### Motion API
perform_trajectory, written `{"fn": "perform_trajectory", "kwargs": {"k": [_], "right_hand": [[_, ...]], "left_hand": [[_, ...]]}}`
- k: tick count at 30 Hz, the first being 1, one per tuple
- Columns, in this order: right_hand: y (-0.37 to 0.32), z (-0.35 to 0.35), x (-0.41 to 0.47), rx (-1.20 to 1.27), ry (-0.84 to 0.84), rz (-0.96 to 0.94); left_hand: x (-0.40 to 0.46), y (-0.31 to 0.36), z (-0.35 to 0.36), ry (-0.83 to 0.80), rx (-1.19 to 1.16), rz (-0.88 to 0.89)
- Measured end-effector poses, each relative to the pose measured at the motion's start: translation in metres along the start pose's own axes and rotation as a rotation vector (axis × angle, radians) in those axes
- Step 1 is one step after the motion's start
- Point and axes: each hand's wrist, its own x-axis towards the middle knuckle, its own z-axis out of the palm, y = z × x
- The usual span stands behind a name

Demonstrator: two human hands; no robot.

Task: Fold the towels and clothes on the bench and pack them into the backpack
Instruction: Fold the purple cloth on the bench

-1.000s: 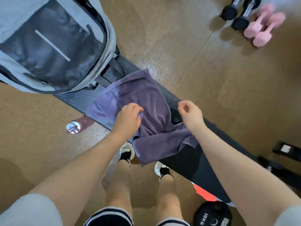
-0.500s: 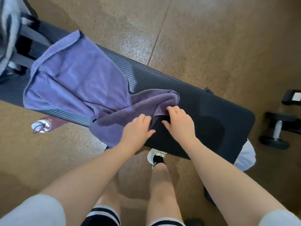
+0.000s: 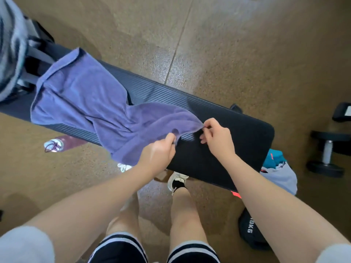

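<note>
**Towel Edge Held in Both Hands Over the Bench**

The left hand (image 3: 157,150) has its fingers curled around the near edge of the purple towel (image 3: 85,103), with the cloth bunched between the thumb and the curled fingers. The right hand (image 3: 218,137) pinches the same edge at its corner between thumb and forefinger; the remaining fingers of that hand are loosely curled below the pinch, and whether they touch the cloth cannot be told. The two grip points lie near each other, with a short span of towel edge arching between them, raised off the pad.

Away from the fingers, to the left, the towel spreads in wrinkled folds across the bench (image 3: 237,137). Part of it hangs over the near side of the pad, just beside the left wrist. The far end of the towel reaches the grey straps of the backpack (image 3: 13,54), which stands at the left end of the bench, well apart from both hands.

Directly beneath the fingers is bare black pad. Beyond the right hand, past the end of the bench, a bundle of clothes (image 3: 279,171) in teal, white and grey lies low beside the pad. A bottle (image 3: 60,144) lies on the floor under the left part of the bench. A dumbbell (image 3: 326,150) rests on the floor to the right.
</note>
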Motion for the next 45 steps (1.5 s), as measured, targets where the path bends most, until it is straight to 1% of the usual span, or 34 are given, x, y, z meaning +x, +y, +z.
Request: {"fn": "perform_trajectory", "kwargs": {"k": [1, 2, 3, 5, 7, 10, 12, 14, 15, 16, 18, 20, 23, 26, 27, 30, 33, 35, 37, 40, 43, 44, 45], "right_hand": [[0.004, -0.009, -0.004, 0.124, 0.049, 0.051], [0.009, -0.02, -0.006, 0.195, 0.086, 0.087], [0.013, -0.03, -0.008, 0.224, 0.123, 0.114], [0.022, -0.05, -0.011, 0.2, 0.196, 0.158], [0.03, -0.068, -0.014, 0.178, 0.275, 0.201], [0.044, -0.09, -0.016, 0.157, 0.389, 0.278], [0.057, -0.094, -0.014, 0.073, 0.339, 0.32], [0.07, -0.091, -0.013, -0.104, 0.227, 0.363], [0.073, -0.087, -0.013, -0.187, 0.185, 0.368], [0.072, -0.082, -0.014, -0.236, 0.164, 0.351], [0.058, -0.068, -0.014, -0.235, 0.135, 0.263], [0.033, -0.052, -0.012, -0.206, 0.049, 0.18], [-0.024, -0.024, 0.0, -0.3, -0.099, 0.032], [-0.088, 0.011, 0.014, -0.184, -0.234, -0.081], [-0.106, 0.021, 0.017, -0.178, -0.26, -0.13], [-0.164, 0.066, 0.032, -0.26, -0.318, -0.27], [-0.208, 0.109, 0.05, -0.325, -0.327, -0.333], [-0.23, 0.132, 0.064, -0.361, -0.286, -0.349], [-0.247, 0.15, 0.076, -0.385, -0.236, -0.331], [-0.262, 0.17, 0.093, -0.424, -0.194, -0.323], [-0.27, 0.184, 0.105, -0.515, -0.214, -0.391], [-0.272, 0.188, 0.109, -0.562, -0.231, -0.422], [-0.273, 0.192, 0.113, -0.617, -0.247, -0.448]], "left_hand": [[-0.001, 0.012, 0.003, 0.031, -0.109, 0.032], [-0.002, 0.027, 0.005, 0.043, -0.191, 0.044], [-0.003, 0.043, 0.005, -0.002, -0.244, 0.083], [-0.004, 0.074, 0.005, -0.046, -0.307, 0.175], [-0.002, 0.104, 0.009, -0.084, -0.314, 0.22], [0.004, 0.137, 0.022, -0.232, -0.404, 0.161], [0.007, 0.151, 0.033, -0.339, -0.409, 0.166], [0.008, 0.152, 0.043, -0.412, -0.372, 0.152], [0.008, 0.147, 0.045, -0.422, -0.359, 0.132], [0.007, 0.138, 0.046, -0.43, -0.357, 0.106], [0.005, 0.111, 0.042, -0.424, -0.356, 0.065], [0.003, 0.075, 0.033, -0.392, -0.336, 0.002], [0.002, 0.01, 0.006, -0.31, -0.326, -0.126], [-0.002, -0.056, -0.025, -0.196, -0.327, -0.225], [-0.002, -0.075, -0.032, -0.145, -0.341, -0.262], [-0.007, -0.142, -0.056, 0.004, -0.384, -0.445], [-0.011, -0.199, -0.067, 0.089, -0.402, -0.617], [-0.012, -0.227, -0.068, 0.143, -0.406, -0.648], [-0.012, -0.245, -0.065, 0.158, -0.368, -0.662], [-0.009, -0.259, -0.055, 0.129, -0.337, -0.679], [-0.005, -0.264, -0.047, 0.085, -0.251, -0.612], [-0.004, -0.265, -0.045, 0.103, -0.291, -0.576], [-0.004, -0.266, -0.046, 0.153, -0.398, -0.545]]}}
